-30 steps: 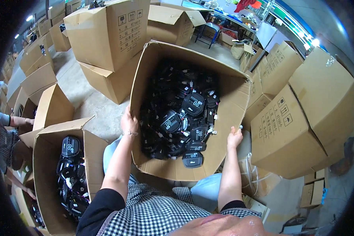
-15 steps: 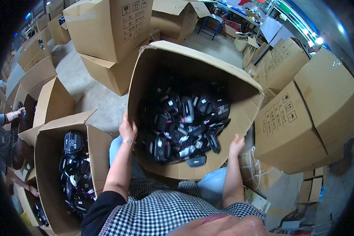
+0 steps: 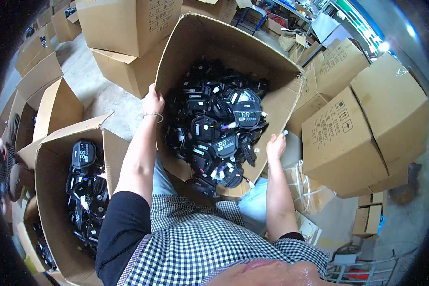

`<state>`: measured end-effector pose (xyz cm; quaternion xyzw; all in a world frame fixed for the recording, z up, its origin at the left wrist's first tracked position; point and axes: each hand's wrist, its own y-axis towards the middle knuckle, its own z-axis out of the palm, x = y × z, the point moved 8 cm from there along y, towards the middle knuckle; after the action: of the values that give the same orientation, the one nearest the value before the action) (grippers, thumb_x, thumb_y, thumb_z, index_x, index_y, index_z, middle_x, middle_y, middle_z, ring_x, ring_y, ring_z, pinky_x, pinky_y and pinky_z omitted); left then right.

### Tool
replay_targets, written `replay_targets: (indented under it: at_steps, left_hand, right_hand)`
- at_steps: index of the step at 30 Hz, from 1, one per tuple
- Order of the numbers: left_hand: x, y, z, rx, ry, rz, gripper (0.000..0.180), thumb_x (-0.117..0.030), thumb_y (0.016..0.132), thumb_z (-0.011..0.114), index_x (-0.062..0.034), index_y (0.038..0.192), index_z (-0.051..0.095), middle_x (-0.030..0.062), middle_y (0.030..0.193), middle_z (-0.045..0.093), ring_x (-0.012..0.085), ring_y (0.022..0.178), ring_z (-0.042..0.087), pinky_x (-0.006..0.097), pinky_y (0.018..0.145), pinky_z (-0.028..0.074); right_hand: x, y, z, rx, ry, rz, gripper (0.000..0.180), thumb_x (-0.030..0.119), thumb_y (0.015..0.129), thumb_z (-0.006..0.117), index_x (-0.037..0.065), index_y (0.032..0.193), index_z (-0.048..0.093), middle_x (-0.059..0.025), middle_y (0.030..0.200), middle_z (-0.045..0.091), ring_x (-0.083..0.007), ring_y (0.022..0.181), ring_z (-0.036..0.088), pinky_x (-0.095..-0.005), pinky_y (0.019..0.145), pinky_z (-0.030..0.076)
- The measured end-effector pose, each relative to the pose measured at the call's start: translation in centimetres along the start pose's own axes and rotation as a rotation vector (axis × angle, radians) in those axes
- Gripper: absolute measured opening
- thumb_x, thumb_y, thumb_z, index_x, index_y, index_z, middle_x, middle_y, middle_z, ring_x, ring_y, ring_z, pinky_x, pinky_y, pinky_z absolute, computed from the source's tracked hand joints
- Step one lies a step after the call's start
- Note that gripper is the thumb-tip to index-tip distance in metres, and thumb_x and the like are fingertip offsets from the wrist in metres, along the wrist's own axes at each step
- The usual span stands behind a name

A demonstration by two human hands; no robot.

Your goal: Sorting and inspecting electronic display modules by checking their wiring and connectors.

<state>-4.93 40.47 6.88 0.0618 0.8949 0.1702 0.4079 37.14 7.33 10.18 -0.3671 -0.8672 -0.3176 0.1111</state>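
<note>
Item: large open brown cardboard carton (image 3: 209,43), tipped toward the wearer and resting against the lap, loaded with black plastic display units with trailing cables (image 3: 219,128).

Grip: left hand (image 3: 153,102) closed over the carton's left wall edge; right hand (image 3: 275,147) pressed on the lower right rim, fingers curled on the cardboard. Both hands hold the carton only.

Handling note: judged best to keep both rims gripped evenly and tilt slowly, so that the loose units slide rather than spill over the near edge.

Adjacent stock: second open brown carton (image 3: 52,157) at left, holding similar black units. Closed brown cartons (image 3: 367,119) stacked at right, with dark handling symbols printed on their faces. Further cartons (image 3: 128,28) behind, with a printed black text panel. Grey concrete floor (image 3: 100,95).
</note>
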Motion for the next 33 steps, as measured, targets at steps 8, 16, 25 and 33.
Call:
replay_targets:
  at_steps: [8, 16, 25, 33]
  left_hand:
    - [-2.3, -4.9, 1.4, 0.069, 0.038, 0.028, 0.038, -0.019, 0.091, 0.054, -0.0228, 0.128, 0.045, 0.0208, 0.088, 0.067, 0.0434, 0.081, 0.064, 0.052, 0.072, 0.050]
    - [-0.8, -2.6, 1.0, 0.010, 0.100, 0.063, 0.036, -0.024, 0.090, 0.055, -0.0155, 0.123, 0.044, 0.0240, 0.090, 0.067, 0.0454, 0.085, 0.063, 0.054, 0.074, 0.049]
    - [-3.1, -2.3, 1.8, -0.048, -0.071, 0.127, 0.025, -0.015, 0.093, 0.049, -0.0131, 0.117, 0.050, 0.0292, 0.091, 0.063, 0.0479, 0.084, 0.062, 0.051, 0.071, 0.048]
    - [-5.3, -24.5, 0.7, 0.614, 0.163, 0.335, 0.038, -0.016, 0.081, 0.066, -0.0024, 0.113, 0.050, 0.0201, 0.106, 0.057, 0.0392, 0.097, 0.056, 0.048, 0.086, 0.043]
  right_hand:
    - [-11.9, 8.0, -0.2, -0.126, 0.345, -0.068, 0.024, 0.011, 0.085, 0.062, -0.005, 0.103, 0.060, -0.0261, 0.099, 0.066, -0.0374, 0.093, 0.065, -0.0422, 0.082, 0.050]
    - [-8.7, 6.0, 0.2, -0.123, 0.372, -0.026, 0.025, 0.014, 0.085, 0.062, -0.007, 0.098, 0.062, -0.0242, 0.093, 0.069, -0.0356, 0.088, 0.067, -0.0418, 0.080, 0.050]
    - [-11.4, 9.1, 2.2, -0.078, 0.175, 0.031, 0.033, 0.025, 0.083, 0.065, -0.006, 0.096, 0.064, -0.0236, 0.088, 0.069, -0.0370, 0.086, 0.067, -0.0437, 0.080, 0.050]
    - [-10.8, -1.2, -2.6, -0.279, 0.959, 0.338, 0.053, 0.025, 0.094, 0.059, -0.009, 0.133, 0.047, -0.0179, 0.122, 0.060, -0.0223, 0.106, 0.060, -0.0352, 0.093, 0.047]
